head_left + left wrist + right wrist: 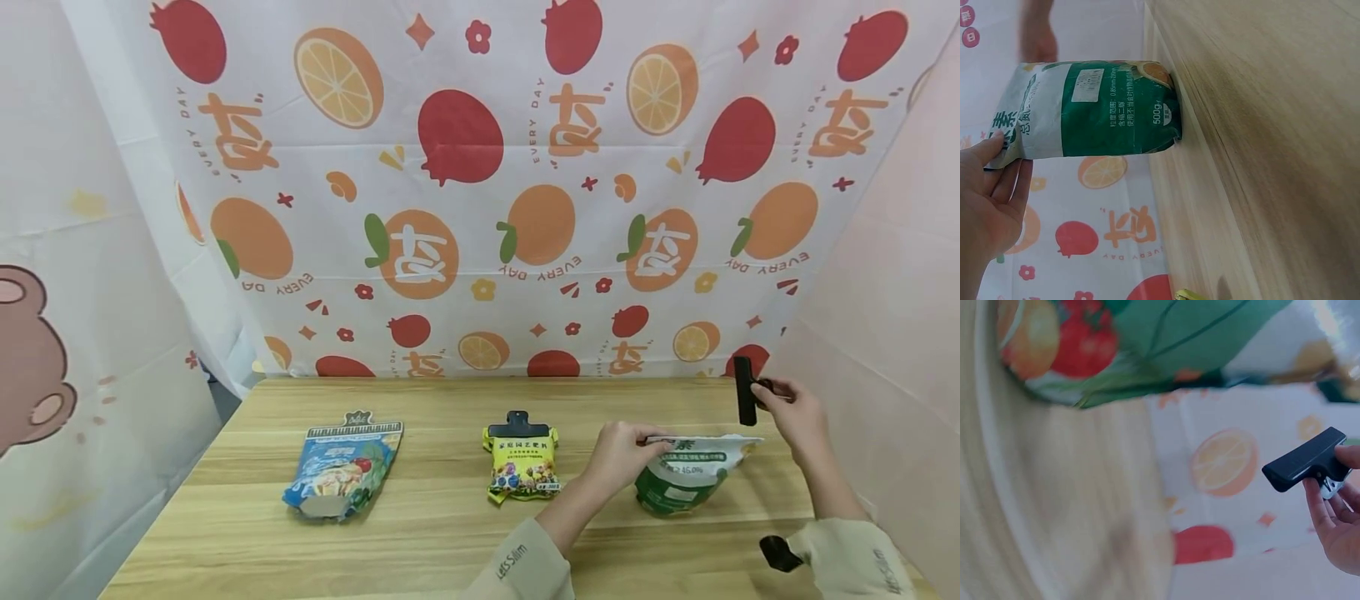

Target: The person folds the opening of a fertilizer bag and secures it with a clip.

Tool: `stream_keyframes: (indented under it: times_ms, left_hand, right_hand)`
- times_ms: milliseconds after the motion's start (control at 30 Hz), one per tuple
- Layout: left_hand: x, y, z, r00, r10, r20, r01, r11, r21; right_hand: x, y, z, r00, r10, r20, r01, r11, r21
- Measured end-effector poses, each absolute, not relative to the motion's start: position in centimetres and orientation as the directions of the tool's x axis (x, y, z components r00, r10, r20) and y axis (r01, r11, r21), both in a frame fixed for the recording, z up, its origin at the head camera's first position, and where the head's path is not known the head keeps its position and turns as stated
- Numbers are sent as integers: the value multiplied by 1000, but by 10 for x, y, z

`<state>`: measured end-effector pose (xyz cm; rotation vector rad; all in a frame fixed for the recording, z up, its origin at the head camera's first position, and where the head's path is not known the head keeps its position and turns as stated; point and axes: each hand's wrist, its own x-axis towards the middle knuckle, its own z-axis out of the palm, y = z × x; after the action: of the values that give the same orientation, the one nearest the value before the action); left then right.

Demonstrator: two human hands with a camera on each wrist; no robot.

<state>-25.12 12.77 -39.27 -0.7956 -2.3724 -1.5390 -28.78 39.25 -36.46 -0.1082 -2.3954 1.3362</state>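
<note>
A green and white 500g bag (681, 479) stands at the right of the table, its top edge flattened. My left hand (621, 454) pinches the left end of that top edge; in the left wrist view the thumb of the left hand (988, 206) lies on the bag's printed front (1110, 106), the fingers behind. Up and to the right of the bag, my right hand (797, 417) grips a black bag clip (745, 392) by its handles. The clip (1307, 459) is apart from the bag in the right wrist view.
A yellow bag (522, 467) with a black clip (517, 425) on top lies mid-table. Farther left is a blue bag (341, 475) closed with a patterned clip (356, 425). Fruit-printed cloth (465, 208) hangs behind the wooden table (435, 533).
</note>
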Motion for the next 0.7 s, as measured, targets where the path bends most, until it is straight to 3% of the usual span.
stream_keyframes:
  times_ms: [233, 500, 700]
  left_hand:
    - [-251, 128, -393, -836, 325, 442, 536, 312, 784]
    - [-252, 128, -393, -839, 325, 437, 531, 310, 789]
    - [-252, 127, -392, -846, 327, 422, 517, 302, 801]
  right_hand:
    - [-268, 377, -336, -878, 230, 420, -236, 555, -797]
    - [-247, 359, -314, -843, 125, 523, -438, 404, -803]
    - [-234, 352, -312, -820, 11, 572, -494, 490, -718]
